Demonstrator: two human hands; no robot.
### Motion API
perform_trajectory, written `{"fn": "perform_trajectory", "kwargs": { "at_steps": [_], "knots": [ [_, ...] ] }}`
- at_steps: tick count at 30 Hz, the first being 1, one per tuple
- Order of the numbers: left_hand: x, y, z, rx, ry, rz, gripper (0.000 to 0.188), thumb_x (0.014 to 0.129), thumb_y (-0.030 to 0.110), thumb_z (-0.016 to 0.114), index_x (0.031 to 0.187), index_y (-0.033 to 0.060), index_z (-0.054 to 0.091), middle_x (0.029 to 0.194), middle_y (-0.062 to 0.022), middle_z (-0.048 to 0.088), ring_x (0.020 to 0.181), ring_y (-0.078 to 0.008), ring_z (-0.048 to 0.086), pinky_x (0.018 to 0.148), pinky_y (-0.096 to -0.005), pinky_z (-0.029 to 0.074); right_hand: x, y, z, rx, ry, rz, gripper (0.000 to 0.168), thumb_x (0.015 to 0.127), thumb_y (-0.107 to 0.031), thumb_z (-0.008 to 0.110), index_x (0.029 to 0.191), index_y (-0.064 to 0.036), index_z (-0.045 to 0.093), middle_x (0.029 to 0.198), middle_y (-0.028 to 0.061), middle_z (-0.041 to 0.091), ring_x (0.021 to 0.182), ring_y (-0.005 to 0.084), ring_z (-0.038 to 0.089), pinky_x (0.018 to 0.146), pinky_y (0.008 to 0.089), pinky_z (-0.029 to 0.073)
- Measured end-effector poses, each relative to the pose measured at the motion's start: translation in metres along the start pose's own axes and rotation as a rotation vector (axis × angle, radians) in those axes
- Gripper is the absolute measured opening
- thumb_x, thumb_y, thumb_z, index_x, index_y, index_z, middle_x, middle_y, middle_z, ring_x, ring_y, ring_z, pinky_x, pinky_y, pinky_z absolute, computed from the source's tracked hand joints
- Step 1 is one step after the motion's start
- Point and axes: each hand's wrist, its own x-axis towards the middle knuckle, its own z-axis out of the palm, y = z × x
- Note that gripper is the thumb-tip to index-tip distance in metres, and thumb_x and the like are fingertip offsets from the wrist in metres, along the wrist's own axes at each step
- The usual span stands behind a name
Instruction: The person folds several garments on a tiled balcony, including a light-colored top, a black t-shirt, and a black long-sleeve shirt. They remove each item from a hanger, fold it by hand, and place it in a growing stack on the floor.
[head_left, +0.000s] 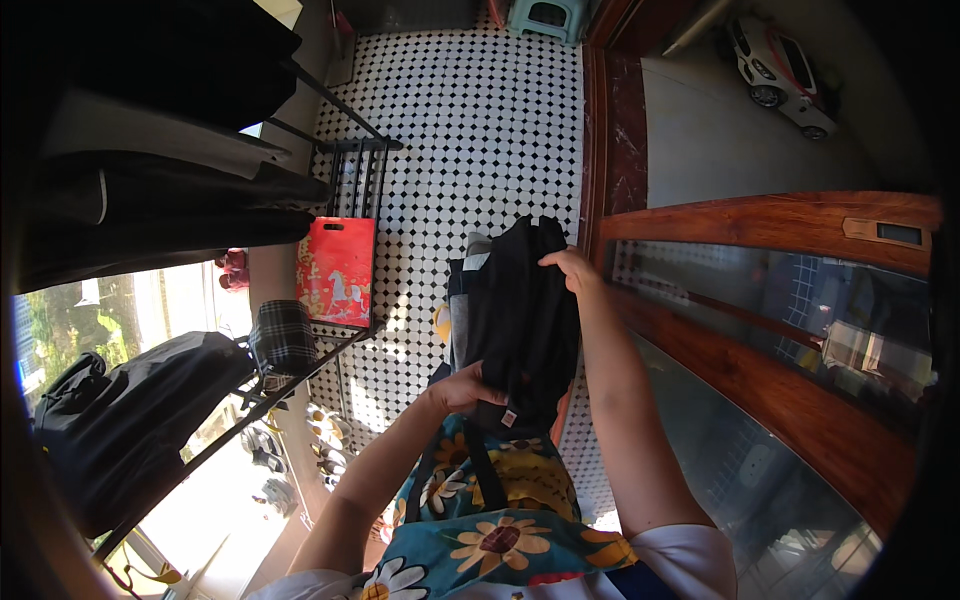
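Observation:
A black cloth garment (517, 322) hangs before me at waist height. My left hand (466, 388) grips its near edge, thumb on top, close to a small white label (508, 418). At its far right edge my right hand (571, 268) pinches the cloth between thumb and fingers. Grey and white fabric (459, 322) shows under the garment's left side; what supports it is hidden. I wear a teal apron (499, 544) with a daisy print, and it lies just below the garment.
To the left, a black metal clothes rack (352, 341) carries dark garments (150, 420). A red flat carrier (337, 274) with a horse picture and writing rests on its lower bars. Wood-framed glass doors (750, 352) stand at right. A toy car (780, 75) and a plastic stool (550, 16) are farther off.

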Motion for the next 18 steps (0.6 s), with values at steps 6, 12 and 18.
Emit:
{"fn": "perform_trajectory", "kwargs": {
  "at_steps": [6, 12, 18],
  "knots": [
    [-0.002, 0.000, 0.003, -0.007, -0.010, -0.033, 0.050, 0.070, -0.007, 0.065, 0.117, 0.0022, 0.050, 0.111, -0.0064, 0.057, 0.103, -0.0169, 0.053, 0.093, -0.0301, 0.039, 0.026, 0.008, 0.014, -0.219, 0.109, 0.091, 0.056, 0.062, -0.018, 0.073, 0.108, 0.006, 0.053, 0.101, 0.0193, 0.058, 0.096, 0.0278, 0.055, 0.083, 0.0383, 0.043],
    [-0.006, 0.000, 0.007, 0.049, -0.020, -0.044, 0.050, 0.070, -0.008, 0.065, 0.117, 0.0024, 0.050, 0.111, -0.0057, 0.057, 0.104, -0.0160, 0.052, 0.093, -0.0299, 0.039, 0.000, -0.003, 0.039, -0.297, 0.103, -0.138, 0.055, 0.065, -0.017, 0.073, 0.112, 0.002, 0.052, 0.102, 0.0158, 0.059, 0.092, 0.0238, 0.058, 0.081, 0.0335, 0.045],
    [-0.018, -0.004, 0.020, 0.288, -0.117, -0.036, 0.049, 0.070, -0.001, 0.069, 0.116, 0.0023, 0.053, 0.109, -0.0053, 0.058, 0.101, -0.0149, 0.052, 0.092, -0.0292, 0.039, -0.107, -0.002, 0.050, -0.604, 0.075, -0.956, 0.032, 0.070, -0.016, 0.070, 0.096, 0.000, 0.060, 0.096, 0.0157, 0.061, 0.081, 0.0277, 0.060, 0.070, 0.0364, 0.047]
  ]
}}
